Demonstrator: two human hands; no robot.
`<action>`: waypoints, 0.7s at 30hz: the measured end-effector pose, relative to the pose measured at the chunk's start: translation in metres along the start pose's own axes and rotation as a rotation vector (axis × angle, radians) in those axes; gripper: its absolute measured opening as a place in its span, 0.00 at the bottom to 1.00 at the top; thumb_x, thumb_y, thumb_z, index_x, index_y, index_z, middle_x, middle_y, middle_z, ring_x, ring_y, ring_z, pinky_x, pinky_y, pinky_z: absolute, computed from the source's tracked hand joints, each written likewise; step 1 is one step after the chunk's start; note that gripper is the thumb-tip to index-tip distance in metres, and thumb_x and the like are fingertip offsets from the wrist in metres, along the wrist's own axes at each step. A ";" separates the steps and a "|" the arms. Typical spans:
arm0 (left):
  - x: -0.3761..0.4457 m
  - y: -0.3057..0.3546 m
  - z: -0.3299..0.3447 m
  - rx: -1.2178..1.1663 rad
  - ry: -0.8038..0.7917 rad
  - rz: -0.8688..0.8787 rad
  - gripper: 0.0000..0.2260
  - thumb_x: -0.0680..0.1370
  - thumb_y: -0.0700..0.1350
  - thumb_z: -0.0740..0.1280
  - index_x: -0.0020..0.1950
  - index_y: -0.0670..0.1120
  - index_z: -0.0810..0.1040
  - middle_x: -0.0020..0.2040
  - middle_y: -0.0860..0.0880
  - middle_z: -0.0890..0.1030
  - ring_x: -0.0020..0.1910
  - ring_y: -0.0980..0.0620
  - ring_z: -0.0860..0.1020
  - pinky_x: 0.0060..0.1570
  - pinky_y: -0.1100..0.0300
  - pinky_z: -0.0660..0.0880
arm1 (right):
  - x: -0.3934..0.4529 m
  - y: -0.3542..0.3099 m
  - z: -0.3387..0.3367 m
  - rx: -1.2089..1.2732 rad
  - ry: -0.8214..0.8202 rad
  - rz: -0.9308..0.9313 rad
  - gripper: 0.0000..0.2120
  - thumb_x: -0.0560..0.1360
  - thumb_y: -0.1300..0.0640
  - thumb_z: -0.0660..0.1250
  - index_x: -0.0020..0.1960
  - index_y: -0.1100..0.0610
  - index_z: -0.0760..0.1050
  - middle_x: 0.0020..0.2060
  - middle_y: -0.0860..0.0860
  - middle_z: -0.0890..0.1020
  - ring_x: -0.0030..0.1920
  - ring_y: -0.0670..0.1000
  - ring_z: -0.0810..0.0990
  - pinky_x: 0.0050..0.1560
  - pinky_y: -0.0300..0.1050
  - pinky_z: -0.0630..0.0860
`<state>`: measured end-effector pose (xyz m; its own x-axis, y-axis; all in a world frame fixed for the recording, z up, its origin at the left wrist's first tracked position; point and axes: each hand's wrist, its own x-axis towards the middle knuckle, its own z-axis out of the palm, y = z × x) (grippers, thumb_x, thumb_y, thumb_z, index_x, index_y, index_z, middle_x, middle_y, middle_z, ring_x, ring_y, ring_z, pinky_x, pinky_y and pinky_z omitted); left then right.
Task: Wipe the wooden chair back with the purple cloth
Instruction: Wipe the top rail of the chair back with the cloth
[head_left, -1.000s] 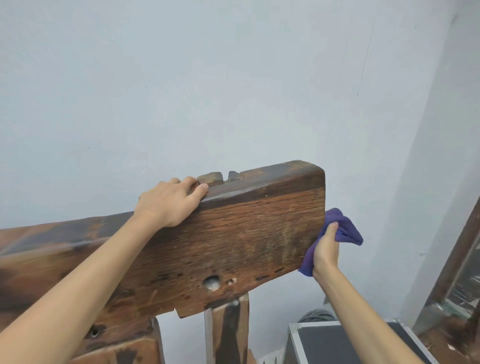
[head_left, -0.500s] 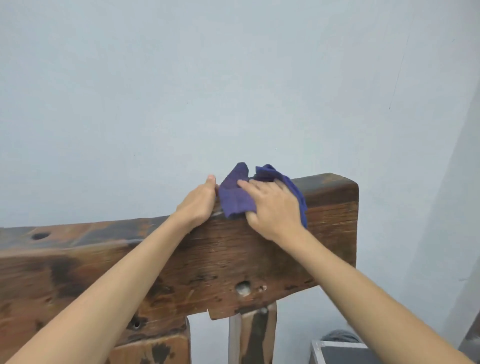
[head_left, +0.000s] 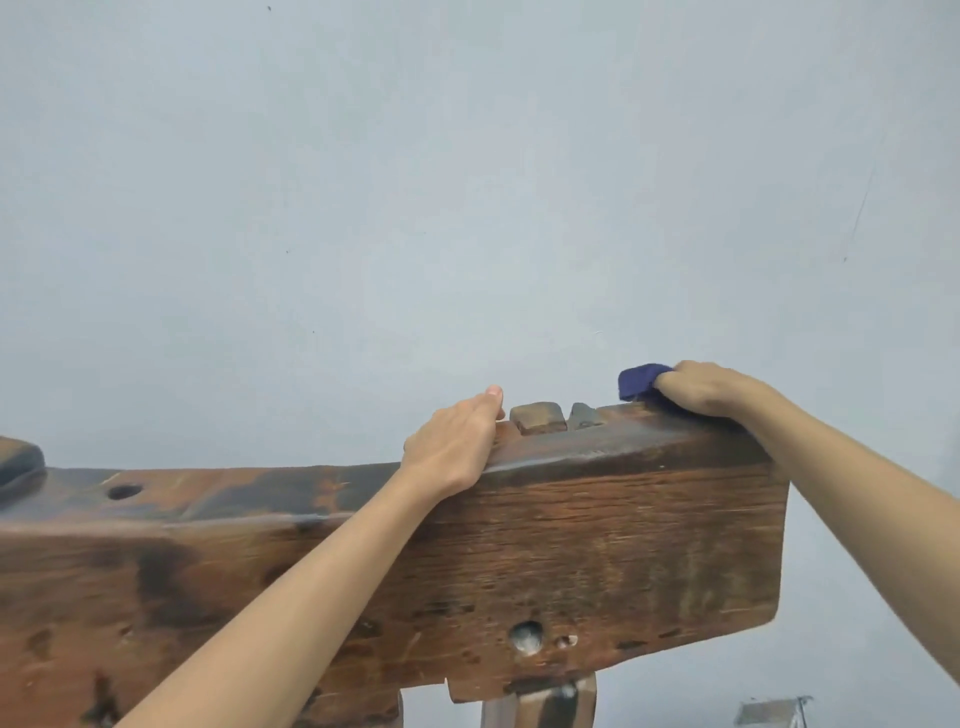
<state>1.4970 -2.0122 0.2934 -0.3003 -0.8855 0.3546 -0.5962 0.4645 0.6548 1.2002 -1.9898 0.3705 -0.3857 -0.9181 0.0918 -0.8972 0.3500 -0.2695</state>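
The wooden chair back (head_left: 597, 551) is a thick, dark, rough plank that runs across the lower half of the head view, with a notched top edge. My left hand (head_left: 454, 447) rests on that top edge, just left of the notches, fingers laid over the wood. My right hand (head_left: 698, 389) lies on the top edge near the plank's right end and holds the purple cloth (head_left: 638, 381) bunched under its curled fingers. Only a corner of the cloth shows past my fingers.
A pale grey wall (head_left: 467, 182) fills the view behind the chair. A wooden post (head_left: 540, 704) stands under the plank. A metal-edged case corner (head_left: 774, 712) shows at the lower right. A round hole (head_left: 123, 491) sits in the plank's top at left.
My right hand has carried the cloth from the plank's right end face, up to the top beside my left hand, then rightward along the top edge. My left hand has stayed put.
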 end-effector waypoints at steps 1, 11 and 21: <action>0.000 -0.003 0.000 -0.082 0.031 -0.016 0.27 0.80 0.61 0.41 0.58 0.54 0.78 0.61 0.52 0.79 0.61 0.47 0.74 0.63 0.44 0.68 | 0.001 -0.020 0.010 0.048 -0.022 -0.051 0.19 0.81 0.50 0.55 0.60 0.56 0.81 0.63 0.58 0.82 0.63 0.60 0.78 0.66 0.53 0.73; -0.011 -0.056 -0.068 0.031 -0.076 0.127 0.27 0.85 0.58 0.39 0.68 0.48 0.72 0.62 0.48 0.78 0.62 0.49 0.74 0.62 0.52 0.67 | -0.052 -0.156 0.077 0.373 0.016 -0.344 0.21 0.83 0.44 0.47 0.50 0.52 0.75 0.39 0.52 0.81 0.48 0.60 0.77 0.47 0.46 0.69; -0.104 -0.208 -0.291 0.886 0.175 -0.325 0.18 0.83 0.55 0.47 0.44 0.52 0.72 0.55 0.44 0.78 0.66 0.47 0.70 0.70 0.42 0.63 | -0.112 -0.355 0.176 0.057 -0.204 -0.392 0.22 0.80 0.49 0.52 0.69 0.53 0.74 0.68 0.55 0.79 0.67 0.60 0.76 0.60 0.52 0.68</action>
<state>1.8689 -2.0122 0.3144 0.0518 -0.9208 0.3865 -0.9987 -0.0469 0.0221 1.5996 -2.0441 0.2868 0.0369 -0.9993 0.0078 -0.9515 -0.0376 -0.3053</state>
